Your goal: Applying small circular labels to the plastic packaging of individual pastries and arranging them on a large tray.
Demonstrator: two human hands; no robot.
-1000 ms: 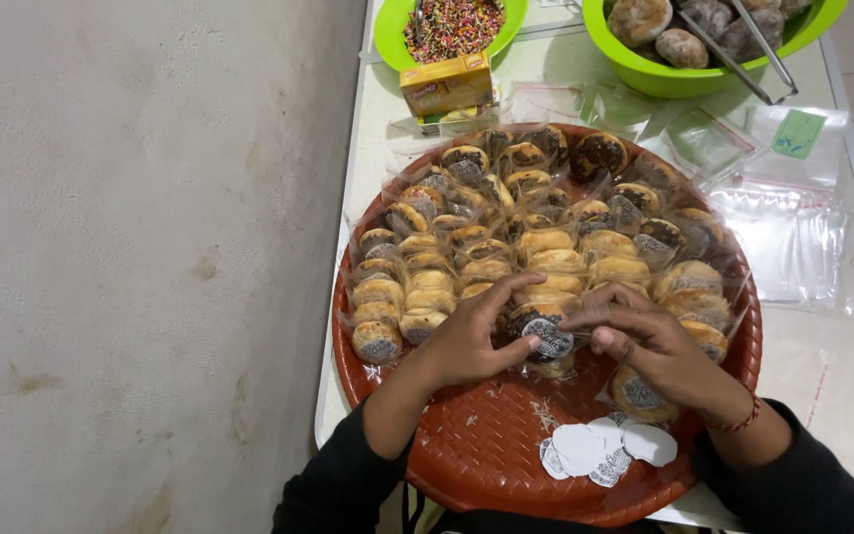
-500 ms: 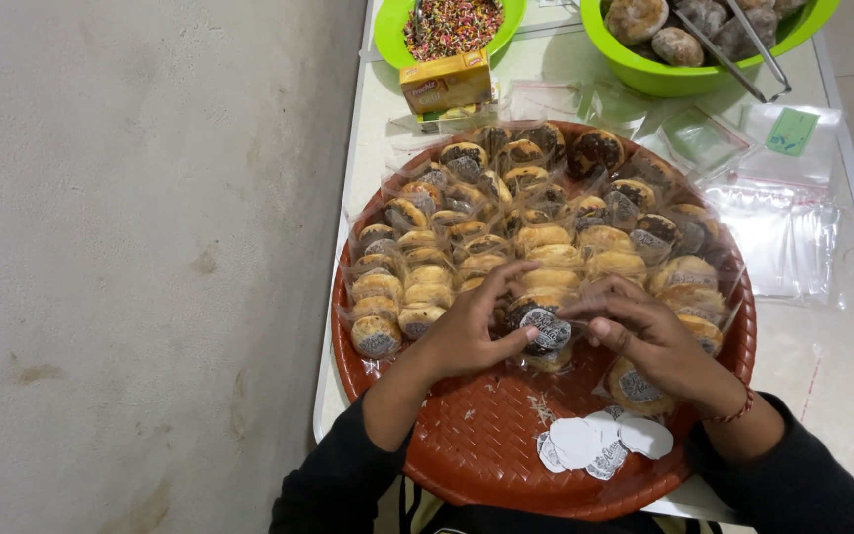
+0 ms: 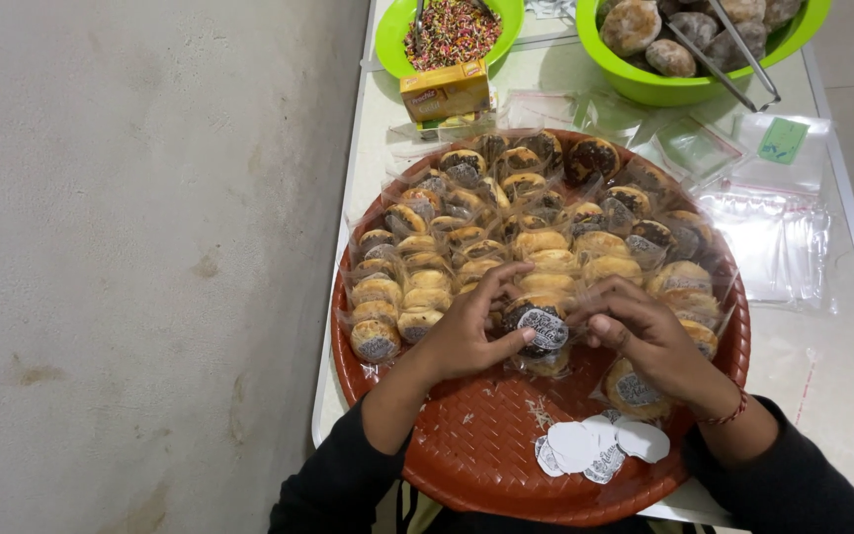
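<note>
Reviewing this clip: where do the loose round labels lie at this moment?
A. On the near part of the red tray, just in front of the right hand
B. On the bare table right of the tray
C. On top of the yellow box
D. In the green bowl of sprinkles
A: the loose round labels lie in a small pile on the red tray, close below the right hand.
</note>
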